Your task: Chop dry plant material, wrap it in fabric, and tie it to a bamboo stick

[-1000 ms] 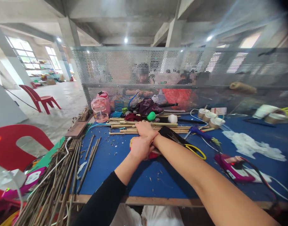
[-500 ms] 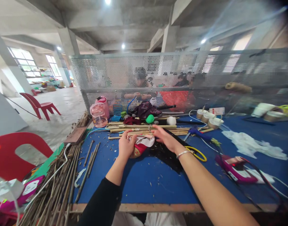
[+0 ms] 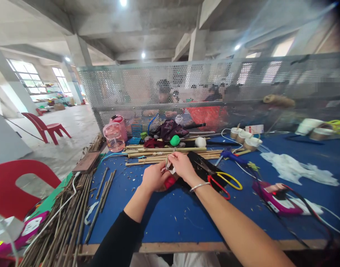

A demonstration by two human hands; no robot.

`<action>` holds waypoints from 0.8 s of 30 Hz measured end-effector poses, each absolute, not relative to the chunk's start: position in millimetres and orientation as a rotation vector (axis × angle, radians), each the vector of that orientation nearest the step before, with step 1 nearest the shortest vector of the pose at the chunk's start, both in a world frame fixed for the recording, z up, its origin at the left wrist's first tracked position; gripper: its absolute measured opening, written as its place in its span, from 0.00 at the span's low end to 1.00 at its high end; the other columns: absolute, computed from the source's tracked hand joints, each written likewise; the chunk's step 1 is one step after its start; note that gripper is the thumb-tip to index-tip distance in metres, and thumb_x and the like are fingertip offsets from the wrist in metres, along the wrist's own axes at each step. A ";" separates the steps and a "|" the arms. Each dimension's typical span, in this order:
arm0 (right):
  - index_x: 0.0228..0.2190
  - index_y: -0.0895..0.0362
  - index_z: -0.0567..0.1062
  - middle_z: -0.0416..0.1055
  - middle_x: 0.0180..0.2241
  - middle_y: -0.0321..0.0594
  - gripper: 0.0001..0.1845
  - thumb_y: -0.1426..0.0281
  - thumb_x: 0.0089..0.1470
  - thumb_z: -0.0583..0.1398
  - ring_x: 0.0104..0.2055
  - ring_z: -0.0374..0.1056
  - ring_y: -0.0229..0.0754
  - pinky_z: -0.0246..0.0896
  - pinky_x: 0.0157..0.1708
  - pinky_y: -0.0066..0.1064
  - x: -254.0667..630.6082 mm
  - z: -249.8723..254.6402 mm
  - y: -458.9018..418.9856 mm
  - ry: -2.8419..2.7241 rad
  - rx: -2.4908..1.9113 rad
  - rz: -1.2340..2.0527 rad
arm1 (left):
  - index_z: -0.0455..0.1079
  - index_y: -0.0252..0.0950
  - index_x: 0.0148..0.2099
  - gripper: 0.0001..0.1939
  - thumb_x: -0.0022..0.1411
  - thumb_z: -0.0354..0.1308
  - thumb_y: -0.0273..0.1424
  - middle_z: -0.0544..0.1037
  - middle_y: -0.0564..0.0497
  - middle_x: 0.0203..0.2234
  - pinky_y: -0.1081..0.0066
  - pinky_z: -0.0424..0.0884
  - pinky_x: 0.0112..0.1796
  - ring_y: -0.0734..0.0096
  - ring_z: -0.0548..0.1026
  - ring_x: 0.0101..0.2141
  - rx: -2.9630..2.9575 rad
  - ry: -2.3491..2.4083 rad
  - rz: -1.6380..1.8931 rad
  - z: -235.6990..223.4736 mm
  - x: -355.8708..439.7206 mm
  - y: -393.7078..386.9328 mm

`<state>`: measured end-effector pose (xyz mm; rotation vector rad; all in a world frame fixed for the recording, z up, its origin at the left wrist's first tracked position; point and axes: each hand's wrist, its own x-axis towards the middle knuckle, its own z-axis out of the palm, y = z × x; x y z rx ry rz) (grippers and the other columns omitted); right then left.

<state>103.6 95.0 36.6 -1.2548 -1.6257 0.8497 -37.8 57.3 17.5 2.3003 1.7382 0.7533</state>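
Note:
My left hand (image 3: 153,177) is closed around the side of a small soft red-and-white bundle (image 3: 170,181), just above the blue tabletop (image 3: 170,218). With fingers pinched at the top of that same bundle, my right hand (image 3: 183,165) comes in from the right. Between them the hands cover most of it, so its kind cannot be made out. Scissors (image 3: 214,173) with one red and one yellow handle lie beside my right wrist, on a flat black piece (image 3: 194,160).
Bamboo sticks (image 3: 147,153) lie behind the hands, with a green ball (image 3: 174,140) and a white ball (image 3: 200,142) beyond. A glue gun (image 3: 235,158) and a power strip (image 3: 281,200) are at right. Twigs (image 3: 72,215) line the left edge. A perforated screen (image 3: 116,89) stands behind.
My right hand has moved left and down from its spread position onto the top of the bundle, and its fingers have closed. The scissors are now uncovered. The left hand stays on the bundle.

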 end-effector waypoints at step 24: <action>0.18 0.57 0.65 0.56 0.15 0.27 0.11 0.69 0.37 0.64 0.21 0.49 0.31 0.44 0.22 0.25 124.6 26.2 112.1 -2.337 -1.218 1.104 | 0.72 0.36 0.32 0.16 0.66 0.48 0.37 0.76 0.50 0.25 0.73 0.60 0.30 0.71 0.71 0.27 2.078 1.528 1.144 1.3 -35.7 60.4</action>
